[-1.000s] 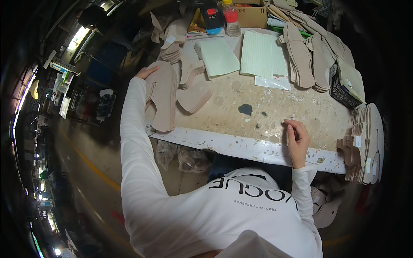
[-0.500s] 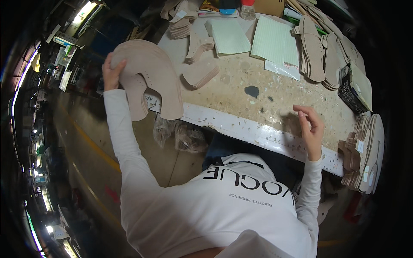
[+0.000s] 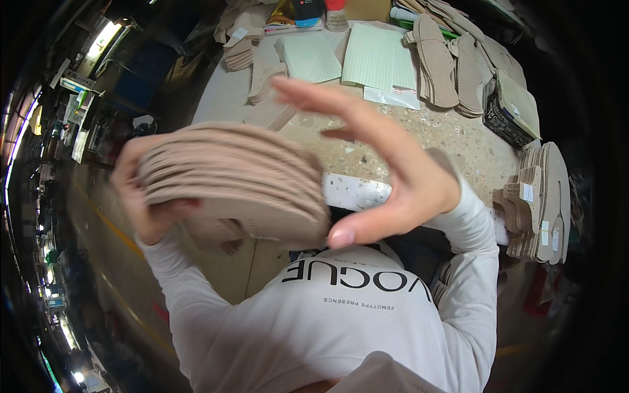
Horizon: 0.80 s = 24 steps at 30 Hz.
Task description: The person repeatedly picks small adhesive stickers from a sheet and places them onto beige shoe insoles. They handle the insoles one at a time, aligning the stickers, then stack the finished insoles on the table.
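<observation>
My left hand (image 3: 147, 193) grips a thick stack of horseshoe-shaped, pinkish-beige leather pieces (image 3: 236, 170) by its left side. Lifted off the table and tilted, the stack turns its layered edges upward, and motion smears it slightly. At the stack's right end is my right hand (image 3: 400, 170), its thumb and fingers spread wide. The right thumb tip comes close to the stack's lower right edge; whether it touches I cannot tell. Behind the stack, partly hidden, smaller curved leather pieces (image 3: 263, 75) lie on the worktable (image 3: 452, 147).
Pale green lined sheets (image 3: 377, 56) lie at the back of the table, beside a clear bottle with a red top (image 3: 336, 18). Bundled sole-shaped pieces (image 3: 436, 65) and a dark box (image 3: 508, 114) stand on the right. More stacked cut pieces (image 3: 540, 200) sit at the right edge.
My left hand has brought the stack nearer to me and tipped it edge-up. My right hand has moved left from over the table's front edge and spread its fingers beside the stack.
</observation>
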Available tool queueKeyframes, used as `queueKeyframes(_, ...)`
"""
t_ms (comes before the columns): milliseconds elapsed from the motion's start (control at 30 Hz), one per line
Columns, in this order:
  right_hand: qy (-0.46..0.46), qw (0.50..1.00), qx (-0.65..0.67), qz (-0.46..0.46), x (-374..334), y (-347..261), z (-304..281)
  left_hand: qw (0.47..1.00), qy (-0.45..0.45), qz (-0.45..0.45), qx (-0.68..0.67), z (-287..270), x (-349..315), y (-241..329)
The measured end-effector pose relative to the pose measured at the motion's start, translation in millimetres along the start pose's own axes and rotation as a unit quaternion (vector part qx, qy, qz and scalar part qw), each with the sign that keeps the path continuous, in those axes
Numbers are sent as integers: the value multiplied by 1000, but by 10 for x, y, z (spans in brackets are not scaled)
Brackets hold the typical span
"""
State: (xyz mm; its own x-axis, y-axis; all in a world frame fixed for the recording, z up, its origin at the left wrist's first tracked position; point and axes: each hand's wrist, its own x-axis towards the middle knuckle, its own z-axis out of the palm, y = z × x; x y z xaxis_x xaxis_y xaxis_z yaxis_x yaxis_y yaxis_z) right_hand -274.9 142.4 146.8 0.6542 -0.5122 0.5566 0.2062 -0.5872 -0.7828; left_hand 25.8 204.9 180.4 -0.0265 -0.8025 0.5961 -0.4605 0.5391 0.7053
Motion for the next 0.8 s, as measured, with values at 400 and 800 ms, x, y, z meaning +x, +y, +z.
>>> queueKeyframes(400, 237, 950, -171, 112, -902, -91, 199, 947, -132, -265, 123, 549, 844, -1726)
queueKeyframes(800, 170, 959, -151, 170, -1042, -27, 299, 918, -268, -280, 80, 675, 298, -2609)
